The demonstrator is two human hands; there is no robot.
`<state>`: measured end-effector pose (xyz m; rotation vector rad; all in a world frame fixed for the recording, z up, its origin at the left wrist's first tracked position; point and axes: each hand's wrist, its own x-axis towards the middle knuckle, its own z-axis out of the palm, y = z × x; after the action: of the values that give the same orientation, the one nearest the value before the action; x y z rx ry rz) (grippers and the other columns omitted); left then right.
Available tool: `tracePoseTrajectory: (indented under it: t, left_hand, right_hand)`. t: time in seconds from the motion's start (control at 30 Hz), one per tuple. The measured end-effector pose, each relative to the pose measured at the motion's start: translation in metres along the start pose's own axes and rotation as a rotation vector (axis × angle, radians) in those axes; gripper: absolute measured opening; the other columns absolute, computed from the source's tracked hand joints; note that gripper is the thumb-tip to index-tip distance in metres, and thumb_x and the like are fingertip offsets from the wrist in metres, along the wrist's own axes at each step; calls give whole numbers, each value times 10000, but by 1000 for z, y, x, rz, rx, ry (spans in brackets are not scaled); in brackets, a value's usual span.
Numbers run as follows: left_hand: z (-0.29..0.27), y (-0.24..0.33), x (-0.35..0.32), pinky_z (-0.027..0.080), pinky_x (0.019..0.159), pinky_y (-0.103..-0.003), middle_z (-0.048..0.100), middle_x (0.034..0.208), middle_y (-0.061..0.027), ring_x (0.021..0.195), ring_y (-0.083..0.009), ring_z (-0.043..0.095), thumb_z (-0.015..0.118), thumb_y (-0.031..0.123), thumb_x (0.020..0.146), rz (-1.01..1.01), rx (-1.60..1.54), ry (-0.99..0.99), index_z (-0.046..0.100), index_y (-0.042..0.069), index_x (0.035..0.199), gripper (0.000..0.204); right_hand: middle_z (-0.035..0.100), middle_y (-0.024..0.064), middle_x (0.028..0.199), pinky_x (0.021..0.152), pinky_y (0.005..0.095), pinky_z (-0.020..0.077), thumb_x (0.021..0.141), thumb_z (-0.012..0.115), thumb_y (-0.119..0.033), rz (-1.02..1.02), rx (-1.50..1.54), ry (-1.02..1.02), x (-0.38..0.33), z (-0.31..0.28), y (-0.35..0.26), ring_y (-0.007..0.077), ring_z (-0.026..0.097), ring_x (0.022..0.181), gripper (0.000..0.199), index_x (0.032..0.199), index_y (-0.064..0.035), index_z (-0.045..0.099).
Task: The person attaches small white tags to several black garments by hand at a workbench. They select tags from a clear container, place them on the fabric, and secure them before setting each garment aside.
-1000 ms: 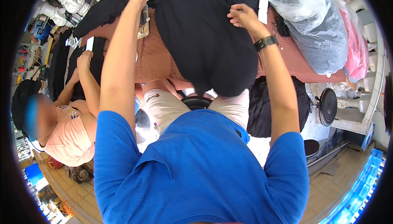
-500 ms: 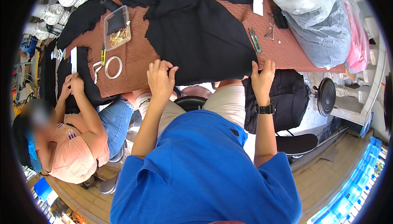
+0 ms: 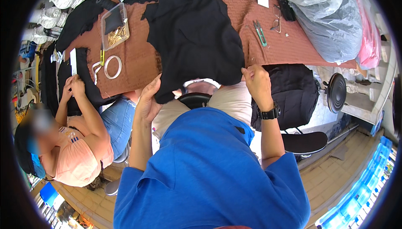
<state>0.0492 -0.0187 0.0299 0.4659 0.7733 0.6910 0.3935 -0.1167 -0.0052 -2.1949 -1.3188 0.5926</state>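
the left hand (image 3: 147,101) lies at a black fabric panel's (image 3: 197,36) near left corner, its grip impossible to tell; the right hand (image 3: 258,87) pinches the right edge. the panel overhangs a brown-covered table (image 3: 136,68), apparently being positioned; the next move calls for even tension.

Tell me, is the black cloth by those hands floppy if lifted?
Probably floppy: the black cloth wrinkles and droops off the brown table. Likely light: it looks thin, and the right hand seems to pinch its edge.
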Motion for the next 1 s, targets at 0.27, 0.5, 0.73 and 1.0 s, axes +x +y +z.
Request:
tracePoseTrajectory:
  t: [0.27, 0.5, 0.73, 1.0]
  left_hand:
    - [32, 42, -44, 448, 1084, -337, 563, 1393, -185, 1266, -231, 582, 743, 102, 876, 223, 250, -160, 427, -28, 1479, 693]
    - [37, 84, -67, 330, 1187, -470, 444, 1469, -348, 1388, -405, 473, 781, 55, 758, 443, 156, -711, 301, -122, 1513, 913]
    - [-34, 86, -92, 396, 1130, -495, 533, 1386, -300, 1292, -404, 542, 633, 238, 905, 1103, 558, -458, 473, -9, 1469, 636]
    - [96, 148, -70, 365, 1158, -372, 535, 1444, -208, 1299, -279, 556, 553, 270, 927, 1070, 851, 15, 452, -104, 1454, 654]
  right_hand:
    - [696, 257, 1116, 925, 395, 523, 821, 805, -243, 98, 324, -294, -14, 52, 24, 326, 680, 1082, 490, 1128, 99, 635]
    - [671, 142, 1236, 1099, 403, 421, 892, 750, -149, 367, 1443, -908, -33, 76, -31, 260, 595, 1217, 315, 1173, -24, 681]
    - [598, 99, 1393, 1218, 554, 242, 807, 786, -173, 31, 2333, -954, -41, 83, -54, 295, 504, 1339, 435, 1220, -99, 674]
    - [570, 223, 1387, 1083, 540, 425, 1005, 534, -479, -257, 2056, -529, 19, -89, -71, 350, 550, 1292, 647, 1436, 0, 473]
